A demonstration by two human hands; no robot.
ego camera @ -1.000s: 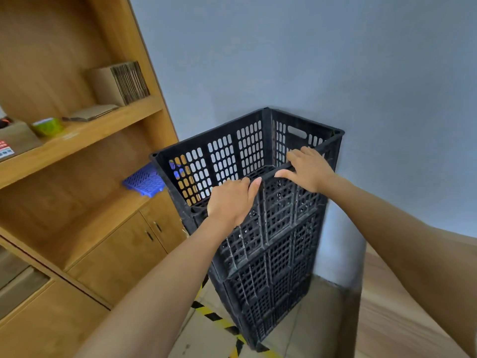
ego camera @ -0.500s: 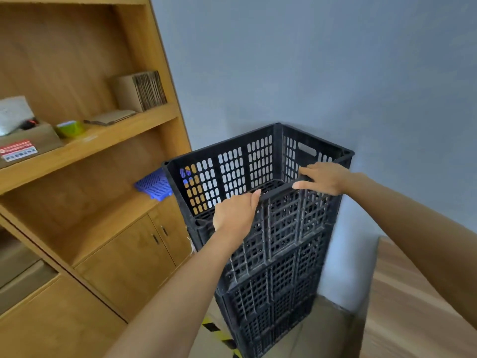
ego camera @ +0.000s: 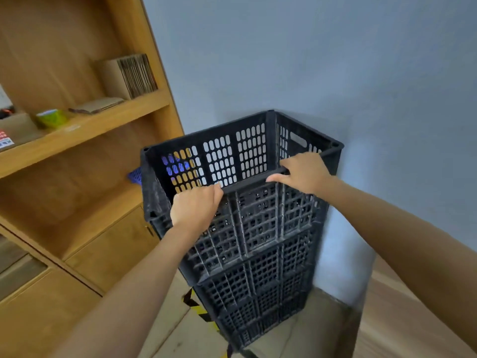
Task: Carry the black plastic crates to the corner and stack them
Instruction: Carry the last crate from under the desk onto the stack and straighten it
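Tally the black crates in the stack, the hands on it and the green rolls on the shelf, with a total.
black crates: 3, going by the tiers that show
hands: 2, left hand and right hand
green roll: 1
Total: 6

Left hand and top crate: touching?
Touching. Head view shows the left hand with fingers curled over the near rim of the top crate.
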